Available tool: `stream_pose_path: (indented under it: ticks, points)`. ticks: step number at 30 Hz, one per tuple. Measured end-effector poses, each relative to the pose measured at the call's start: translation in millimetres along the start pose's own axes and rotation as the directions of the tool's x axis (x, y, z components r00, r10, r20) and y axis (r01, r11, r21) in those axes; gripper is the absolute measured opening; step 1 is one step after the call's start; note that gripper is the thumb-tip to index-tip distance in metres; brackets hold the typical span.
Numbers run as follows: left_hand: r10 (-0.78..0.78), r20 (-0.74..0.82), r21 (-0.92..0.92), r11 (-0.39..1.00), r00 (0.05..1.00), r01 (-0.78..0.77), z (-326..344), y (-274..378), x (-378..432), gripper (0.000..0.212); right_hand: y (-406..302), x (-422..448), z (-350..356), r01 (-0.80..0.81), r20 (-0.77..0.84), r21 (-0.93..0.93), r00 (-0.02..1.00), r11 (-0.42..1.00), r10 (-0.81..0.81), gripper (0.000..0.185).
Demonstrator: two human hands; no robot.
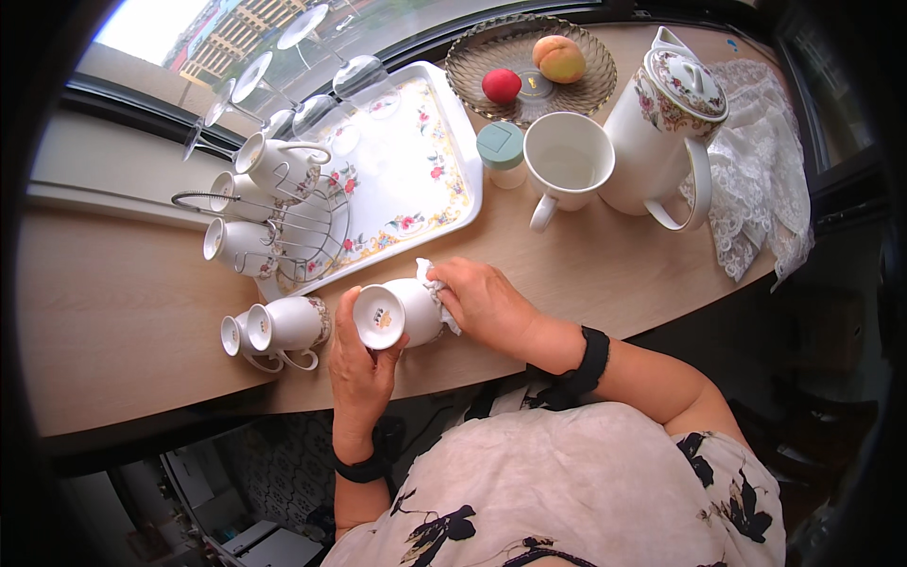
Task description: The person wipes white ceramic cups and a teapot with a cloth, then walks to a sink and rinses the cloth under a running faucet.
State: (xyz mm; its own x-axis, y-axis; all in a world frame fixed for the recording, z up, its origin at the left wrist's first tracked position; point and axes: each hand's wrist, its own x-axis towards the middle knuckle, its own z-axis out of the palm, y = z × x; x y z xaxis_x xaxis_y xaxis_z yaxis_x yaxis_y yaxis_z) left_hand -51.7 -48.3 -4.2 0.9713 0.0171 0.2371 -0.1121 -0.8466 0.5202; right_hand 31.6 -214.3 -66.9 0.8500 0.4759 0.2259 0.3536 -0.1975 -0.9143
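My left hand (365, 361) grips a white ceramic cup (407, 312) around its foot, with the marked underside facing me. At the other end of the cup, my right hand (489, 301) pinches a crumpled white cloth (446, 310) against the rim, which is hidden. Left of my left hand, two footed cups with floral bands, a nearer cup (292, 324) and a cup partly behind it (237, 335), stand upside down on the wooden counter (134, 312). A wire cup rack (322, 241) carrying several matching cups (237, 244) stands beyond them.
A floral tray (425, 205) holds upturned wine glasses (312, 117) by the window. To its right are a glass plate (460, 71) with a peach (560, 59) and a red fruit (502, 86), a green-lidded jar (501, 149), a mug (567, 159), a tall lidded pot (645, 142) and lace cloth (762, 156).
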Motion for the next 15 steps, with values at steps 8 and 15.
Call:
stream_pose_path:
  ticks: [8,15]
  points:
    - [-0.020,-0.018,0.005,1.000,1.000,0.020,1.4,0.0,-1.7,0.067,-4.5,-13.0,0.4,-0.050,0.069,-0.091,0.996,0.995,0.056,0.016]
    - [-0.030,-0.003,0.006,1.000,1.000,0.030,-1.3,1.8,-0.7,0.063,-38.2,-11.6,-6.1,0.051,-0.013,0.143,0.999,0.988,-0.050,0.019]
